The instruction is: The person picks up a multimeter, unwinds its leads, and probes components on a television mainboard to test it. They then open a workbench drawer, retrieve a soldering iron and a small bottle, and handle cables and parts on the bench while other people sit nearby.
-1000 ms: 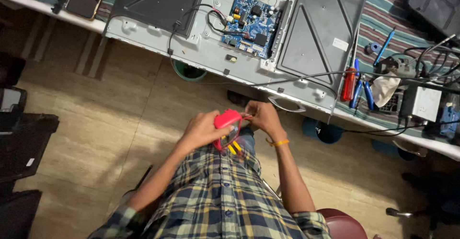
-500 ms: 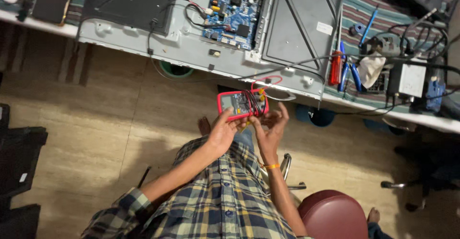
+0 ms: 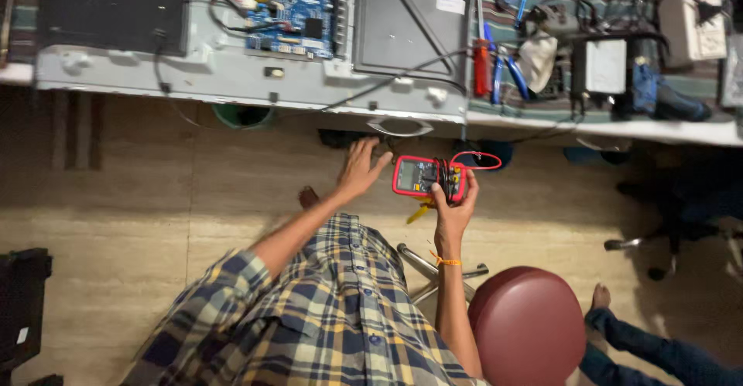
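My right hand (image 3: 455, 209) grips a red multimeter (image 3: 427, 177) from below, raised in front of the bench edge. Black and red test leads (image 3: 474, 158) wrap around its right side, and a yellow part hangs under it. My left hand (image 3: 360, 168) is open, fingers spread, just left of the meter and not touching it. Above lies an opened flat-screen panel (image 3: 232, 73) on the bench, its blue circuit board (image 3: 292, 8) exposed with wires running to it.
A red-handled screwdriver (image 3: 481, 67), blue tools, a white cloth (image 3: 538, 57) and a power adapter (image 3: 605, 66) sit on the striped bench cloth at right. A maroon stool (image 3: 528, 326) stands by my right elbow. Another person's leg and foot (image 3: 619, 332) are at lower right. A green bin (image 3: 243, 115) is under the bench.
The meter has risen towards the bench and shifted right. My left hand has let go of it and opened; only my right hand holds it.
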`<move>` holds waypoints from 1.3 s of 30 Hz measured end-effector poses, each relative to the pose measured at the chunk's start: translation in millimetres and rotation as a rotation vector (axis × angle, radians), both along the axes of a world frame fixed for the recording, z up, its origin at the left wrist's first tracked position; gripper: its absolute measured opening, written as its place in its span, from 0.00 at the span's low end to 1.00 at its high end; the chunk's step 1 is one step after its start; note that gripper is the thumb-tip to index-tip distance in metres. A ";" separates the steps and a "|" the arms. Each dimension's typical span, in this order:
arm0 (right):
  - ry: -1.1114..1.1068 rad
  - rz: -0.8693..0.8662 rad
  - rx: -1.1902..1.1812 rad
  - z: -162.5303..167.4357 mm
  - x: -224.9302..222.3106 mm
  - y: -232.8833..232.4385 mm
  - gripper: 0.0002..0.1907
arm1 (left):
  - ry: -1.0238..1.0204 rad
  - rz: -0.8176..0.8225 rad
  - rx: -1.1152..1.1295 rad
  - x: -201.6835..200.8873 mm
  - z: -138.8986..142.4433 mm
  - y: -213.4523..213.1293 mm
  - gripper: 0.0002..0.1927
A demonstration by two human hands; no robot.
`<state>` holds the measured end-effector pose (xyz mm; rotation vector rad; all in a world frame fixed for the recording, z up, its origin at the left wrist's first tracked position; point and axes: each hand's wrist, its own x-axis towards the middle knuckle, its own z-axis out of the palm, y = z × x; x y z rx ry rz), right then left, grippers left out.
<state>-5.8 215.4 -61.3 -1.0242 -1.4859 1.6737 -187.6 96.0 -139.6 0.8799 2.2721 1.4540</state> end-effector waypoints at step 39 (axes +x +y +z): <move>0.241 0.580 -0.668 -43.2 -74.7 -5.4 0.05 | 0.442 -0.238 -0.347 259.5 -5.2 -94.0 0.12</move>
